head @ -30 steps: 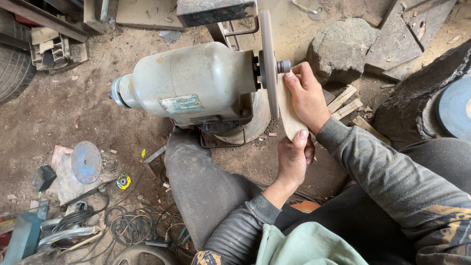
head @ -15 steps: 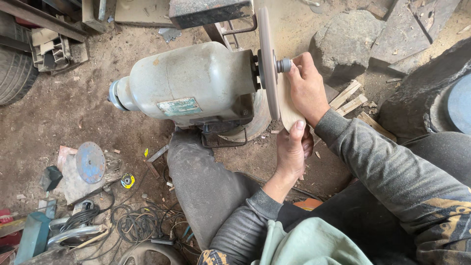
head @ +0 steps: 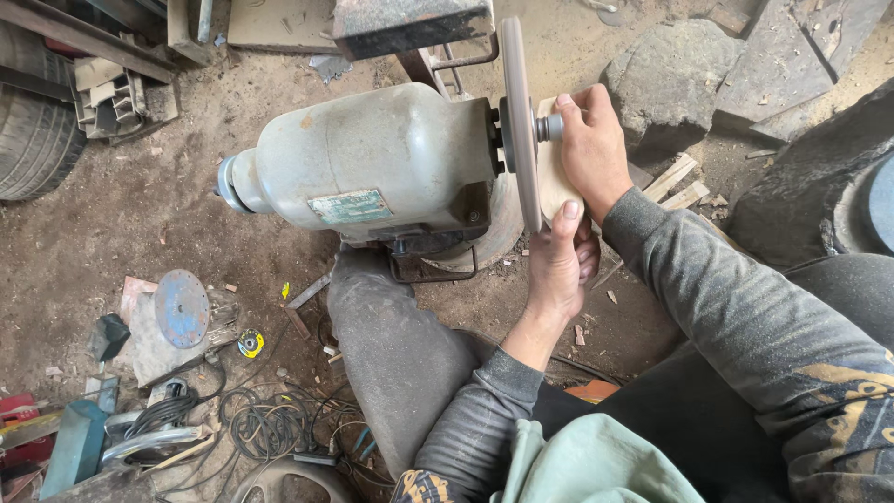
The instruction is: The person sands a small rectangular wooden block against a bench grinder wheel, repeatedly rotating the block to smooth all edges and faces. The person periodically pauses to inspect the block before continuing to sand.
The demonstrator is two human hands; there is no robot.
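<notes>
A pale flat wood piece (head: 556, 177) stands on edge against the right face of the grinder's disc (head: 519, 121), just below the shaft nut (head: 549, 127), a little above and right of the frame's centre. The right hand (head: 591, 144) clasps it from the one o'clock side, fingers curled over its top edge beside the nut, thumb hidden behind. The left hand (head: 559, 265) comes up from six o'clock and grips the lower end, thumb pressed flat along the near face and the other fingers wrapped round the back; both hands are closed tight on the wood. Whether the wood actually touches the disc cannot be told for sure, since the disc is seen edge-on. At nine o'clock from the disc lies the grey motor (head: 372, 168), its round body running left. The person's knee (head: 386, 345) in dusty trousers sits under it at seven o'clock. At one o'clock from the hands rests a big rock (head: 675, 79), with wood scraps (head: 680, 186) at three o'clock. Far off at eight o'clock, on the dirt floor (head: 140, 224), are a blue round plate (head: 181, 307), a small yellow disc (head: 250, 344) and tangled cables (head: 270, 419). A tyre (head: 33, 121) shows at the left edge, ten o'clock.
</notes>
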